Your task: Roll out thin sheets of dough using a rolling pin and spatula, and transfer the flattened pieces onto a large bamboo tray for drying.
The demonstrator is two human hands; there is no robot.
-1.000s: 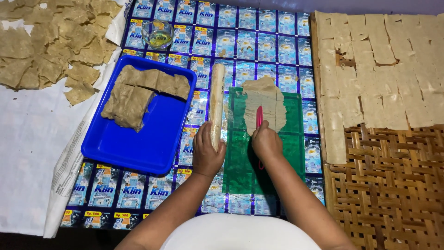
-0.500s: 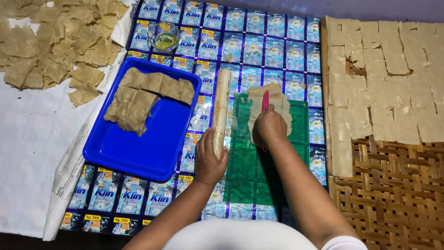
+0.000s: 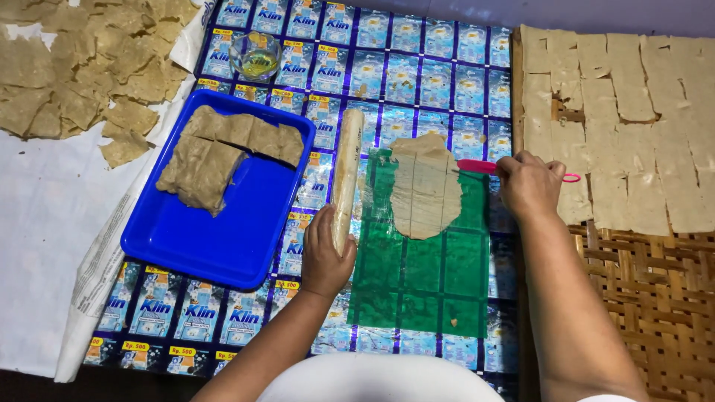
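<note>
Left hand [image 3: 325,257] grips pale wooden rolling pin [image 3: 346,179]; right hand [image 3: 527,184] holds pink plastic knife [image 3: 477,167] against flat beige dough sheet [image 3: 424,186] on green plastic.

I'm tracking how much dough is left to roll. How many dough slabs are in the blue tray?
5, though more could hide beneath. Four lie side by side along the far edge of the tray. One larger slab lies in front of them.

A pale wooden rolling pin [image 3: 346,177] lies lengthwise just left of a thin, flat, beige dough sheet [image 3: 426,186], which is scored into vertical strips on a green plastic sheet [image 3: 417,283]. A pink-handled knife [image 3: 484,168] lies crosswise, its tip at the dough's right edge.
</note>
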